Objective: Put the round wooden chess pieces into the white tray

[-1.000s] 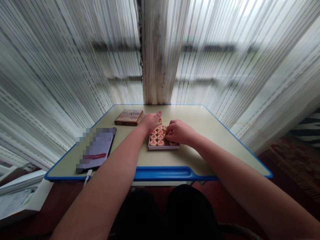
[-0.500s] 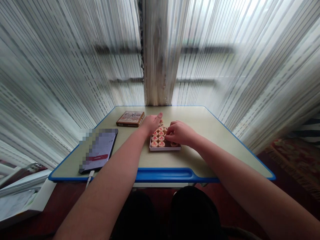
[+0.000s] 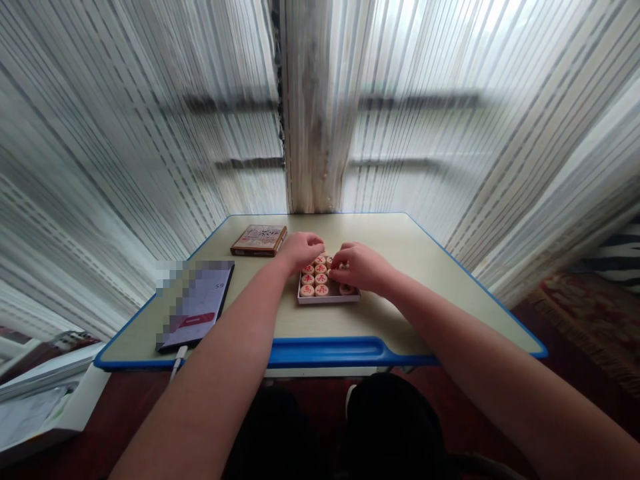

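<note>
On the bench [image 3: 390, 233], a shallow tray [image 3: 325, 301] holding xiangqi pieces [image 3: 314, 280] sits near the middle. Left of it and farther back lies a flat box [image 3: 259, 241]. Nearer the front left corner lies a tablet [image 3: 195, 305], with a cable [image 3: 177, 363] running from it over the front edge. Curtains [image 3: 150, 133] hang behind the bench.
</note>
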{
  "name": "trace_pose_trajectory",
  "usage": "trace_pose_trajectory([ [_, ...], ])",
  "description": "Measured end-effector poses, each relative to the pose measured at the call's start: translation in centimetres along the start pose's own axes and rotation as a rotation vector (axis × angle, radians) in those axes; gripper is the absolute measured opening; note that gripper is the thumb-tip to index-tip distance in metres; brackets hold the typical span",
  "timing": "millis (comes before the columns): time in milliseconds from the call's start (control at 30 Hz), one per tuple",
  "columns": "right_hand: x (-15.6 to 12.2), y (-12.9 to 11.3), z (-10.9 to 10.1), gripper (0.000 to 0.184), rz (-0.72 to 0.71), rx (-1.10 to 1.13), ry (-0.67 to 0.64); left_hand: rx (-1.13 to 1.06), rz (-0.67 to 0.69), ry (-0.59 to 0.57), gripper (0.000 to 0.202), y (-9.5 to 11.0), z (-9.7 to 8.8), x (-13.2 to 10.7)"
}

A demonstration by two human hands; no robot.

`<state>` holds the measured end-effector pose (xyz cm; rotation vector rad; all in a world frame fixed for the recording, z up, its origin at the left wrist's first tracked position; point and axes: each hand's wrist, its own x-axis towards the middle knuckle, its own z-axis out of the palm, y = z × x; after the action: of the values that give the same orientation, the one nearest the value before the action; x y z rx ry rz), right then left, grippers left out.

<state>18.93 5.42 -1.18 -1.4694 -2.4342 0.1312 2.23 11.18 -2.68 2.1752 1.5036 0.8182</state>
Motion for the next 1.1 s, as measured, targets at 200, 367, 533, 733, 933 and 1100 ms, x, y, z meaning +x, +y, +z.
trace_pose_trajectory([
  [200, -1.1, 0.7, -1.5, 0.018, -0.119, 0.151, -0.072, -0.109, -0.049, 0.007, 0.027, 0.0, -0.2, 0.0],
  [367, -1.0, 0.9, -1.6, 0.016, -0.172, 0.244, -0.208, -0.080, -0.058, 0.027, 0.024, 0.2, -0.3, -0.2],
  [533, -1.0, 1.0, -1.7, 0.017, -0.168, 0.283, -0.235, -0.076, -0.029, 0.040, 0.025, 0.0, -0.2, -0.2],
  [733, -1.0, 0.9, -1.7, 0.012, -0.176, 0.284, -0.244, -0.061, -0.046, 0.047, 0.024, 0.1, -0.1, -0.2],
  [933, -1.0, 1.1, -1.7, 0.015, -0.161, 0.332, -0.148, -0.044, -0.033, 0.059, 0.026, -0.4, 0.1, 0.0],
  [1100, -1.0, 1.6, -1.8, 0.016, -0.136, 0.328, -0.100, -0.040, -0.036, 0.068, 0.028, -0.5, 0.1, -0.1],
])
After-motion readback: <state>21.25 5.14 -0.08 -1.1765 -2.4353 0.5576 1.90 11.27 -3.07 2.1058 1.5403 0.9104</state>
